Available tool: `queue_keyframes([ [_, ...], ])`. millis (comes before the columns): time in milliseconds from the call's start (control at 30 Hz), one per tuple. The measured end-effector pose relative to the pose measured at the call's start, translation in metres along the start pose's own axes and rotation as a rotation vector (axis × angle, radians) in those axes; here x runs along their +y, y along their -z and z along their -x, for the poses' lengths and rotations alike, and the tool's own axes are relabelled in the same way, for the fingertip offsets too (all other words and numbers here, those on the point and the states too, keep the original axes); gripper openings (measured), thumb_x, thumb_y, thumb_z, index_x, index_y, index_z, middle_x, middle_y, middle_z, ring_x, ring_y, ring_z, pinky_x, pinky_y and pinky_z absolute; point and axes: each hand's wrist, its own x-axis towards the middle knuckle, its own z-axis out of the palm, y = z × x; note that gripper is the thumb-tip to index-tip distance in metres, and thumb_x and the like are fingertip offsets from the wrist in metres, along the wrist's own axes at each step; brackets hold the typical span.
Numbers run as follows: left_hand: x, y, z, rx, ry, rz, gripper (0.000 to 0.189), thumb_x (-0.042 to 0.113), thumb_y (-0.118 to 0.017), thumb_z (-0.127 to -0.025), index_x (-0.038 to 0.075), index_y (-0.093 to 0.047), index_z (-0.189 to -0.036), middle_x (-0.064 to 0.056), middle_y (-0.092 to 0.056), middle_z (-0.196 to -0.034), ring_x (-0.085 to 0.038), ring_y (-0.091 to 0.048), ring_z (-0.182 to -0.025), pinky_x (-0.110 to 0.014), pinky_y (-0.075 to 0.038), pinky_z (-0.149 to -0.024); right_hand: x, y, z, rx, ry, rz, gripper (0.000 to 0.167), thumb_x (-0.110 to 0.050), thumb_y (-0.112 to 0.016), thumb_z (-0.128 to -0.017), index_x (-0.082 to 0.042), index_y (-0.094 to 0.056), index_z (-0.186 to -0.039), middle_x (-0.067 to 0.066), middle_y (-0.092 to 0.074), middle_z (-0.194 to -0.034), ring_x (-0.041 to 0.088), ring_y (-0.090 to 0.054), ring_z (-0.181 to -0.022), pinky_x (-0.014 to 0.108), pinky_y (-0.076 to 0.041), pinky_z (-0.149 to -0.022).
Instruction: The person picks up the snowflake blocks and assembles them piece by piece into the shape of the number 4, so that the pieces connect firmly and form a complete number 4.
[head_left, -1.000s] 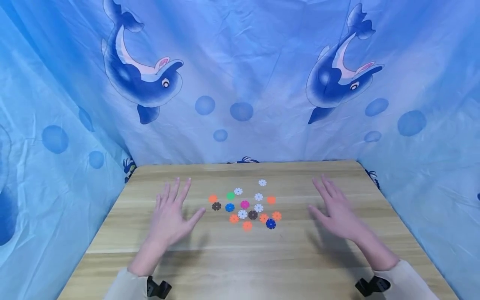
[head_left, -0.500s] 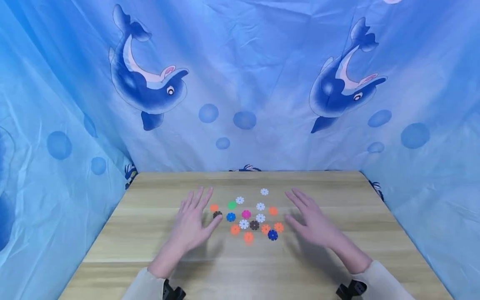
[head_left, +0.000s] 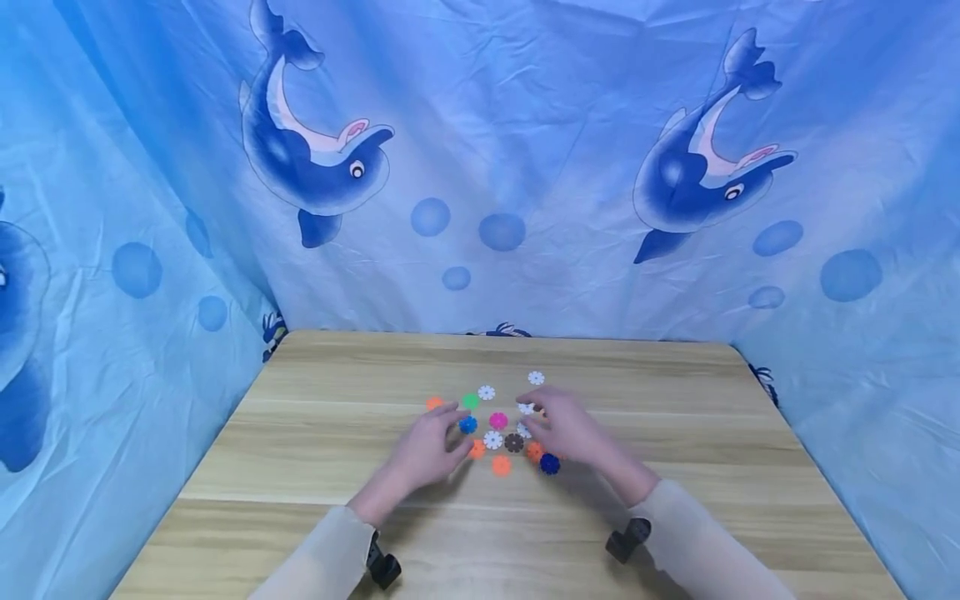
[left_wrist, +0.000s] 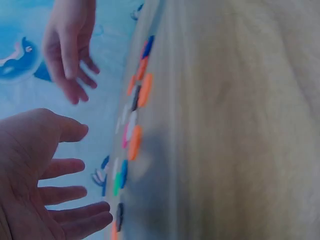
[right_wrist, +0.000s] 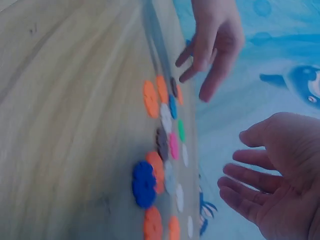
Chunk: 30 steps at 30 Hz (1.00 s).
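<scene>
Small flat notched plastic discs lie spread over the middle of the wooden table. Among them are a pink disc (head_left: 498, 421), a light blue disc (head_left: 468, 424), a green disc (head_left: 470, 401), a dark brown disc (head_left: 513, 442) and a navy disc (head_left: 550, 464). My left hand (head_left: 427, 446) hovers over the left side of the group, fingers slightly bent and holding nothing; it hides a second brown disc from the head view. On the right side my right hand (head_left: 566, 425) is held above white and orange discs, partly covering them. In the right wrist view its palm (right_wrist: 287, 185) holds nothing.
The wooden table (head_left: 300, 533) reaches back to a blue curtain (head_left: 465, 125) printed with dolphins, which also hangs at both sides. Each wrist wears a small black camera, such as the left camera (head_left: 384, 568).
Both hands have moved inward from the two sides to above the discs, and their spread fingers have bent a little. The head view has shifted slightly. The discs lie as before.
</scene>
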Motion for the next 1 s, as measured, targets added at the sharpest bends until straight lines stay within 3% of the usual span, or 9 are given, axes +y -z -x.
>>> queue_keyframes([
  [133, 0.0, -0.013, -0.001, -0.036, -0.021, -0.001, 0.045, 0.032, -0.069, -0.087, 0.008, -0.063, -0.124, -0.01, -0.065, -0.118, -0.025, -0.061, -0.106, -0.042, -0.053, -0.091, -0.007, -0.019, -0.009, -0.07, 0.048, 0.012, 0.026, -0.02, -0.065, -0.092, -0.007, -0.069, -0.114, 0.007, -0.069, -0.107, 0.016, -0.063, -0.089, 0.026, -0.053, -0.074],
  [267, 0.001, -0.021, 0.001, -0.04, -0.029, -0.06, 0.039, 0.032, -0.07, -0.086, 0.008, -0.067, -0.117, -0.007, -0.066, -0.107, -0.019, -0.062, -0.093, -0.038, -0.056, -0.079, -0.015, -0.038, -0.016, -0.127, 0.042, 0.005, 0.024, -0.019, -0.065, -0.092, -0.008, -0.07, -0.112, 0.004, -0.069, -0.103, 0.01, -0.062, -0.086, 0.022, -0.053, -0.074],
  [433, 0.004, -0.026, -0.001, -0.004, -0.064, -0.16, 0.029, 0.029, -0.074, -0.083, 0.009, -0.073, -0.104, -0.004, -0.061, -0.094, -0.017, -0.058, -0.081, -0.034, -0.055, -0.067, -0.017, -0.055, -0.021, -0.135, 0.073, 0.072, 0.016, -0.009, -0.065, -0.087, -0.01, -0.071, -0.102, -0.004, -0.065, -0.089, 0.007, -0.058, -0.078, 0.022, -0.052, -0.072],
  [533, 0.005, -0.029, -0.004, 0.005, -0.074, -0.188, 0.023, 0.027, -0.076, -0.081, 0.011, -0.075, -0.098, -0.004, -0.061, -0.092, -0.017, -0.059, -0.08, -0.034, -0.055, -0.064, -0.019, -0.058, -0.02, -0.126, 0.104, 0.129, 0.017, -0.002, -0.065, -0.083, -0.01, -0.071, -0.097, -0.003, -0.065, -0.087, 0.008, -0.059, -0.081, 0.024, -0.054, -0.075],
  [667, 0.005, -0.029, -0.004, -0.021, -0.039, -0.149, 0.019, 0.023, -0.079, -0.079, 0.011, -0.075, -0.092, -0.003, -0.061, -0.091, -0.015, -0.058, -0.079, -0.032, -0.054, -0.066, -0.025, -0.058, -0.018, -0.139, 0.1, 0.188, 0.016, -0.004, -0.068, -0.083, -0.008, -0.072, -0.098, 0.001, -0.066, -0.096, 0.012, -0.061, -0.091, 0.026, -0.055, -0.082],
  [800, 0.007, -0.025, -0.006, -0.06, -0.006, -0.092, 0.02, 0.018, -0.079, -0.077, 0.009, -0.066, -0.089, 0.001, -0.054, -0.083, -0.013, -0.052, -0.072, -0.026, -0.048, -0.06, -0.025, -0.059, -0.018, -0.152, 0.044, 0.178, 0.015, -0.009, -0.07, -0.082, -0.009, -0.069, -0.098, -0.001, -0.06, -0.094, 0.011, -0.057, -0.086, 0.024, -0.053, -0.078],
  [1000, 0.01, -0.02, -0.009, -0.033, -0.07, 0.001, 0.018, 0.007, -0.073, -0.08, 0.012, -0.056, -0.082, 0.007, -0.051, -0.069, -0.008, -0.047, -0.061, -0.022, -0.042, -0.052, -0.022, -0.053, -0.017, -0.142, 0.022, 0.108, 0.015, -0.004, -0.069, -0.079, -0.014, -0.061, -0.086, -0.007, -0.051, -0.082, 0.008, -0.05, -0.074, 0.019, -0.048, -0.065],
])
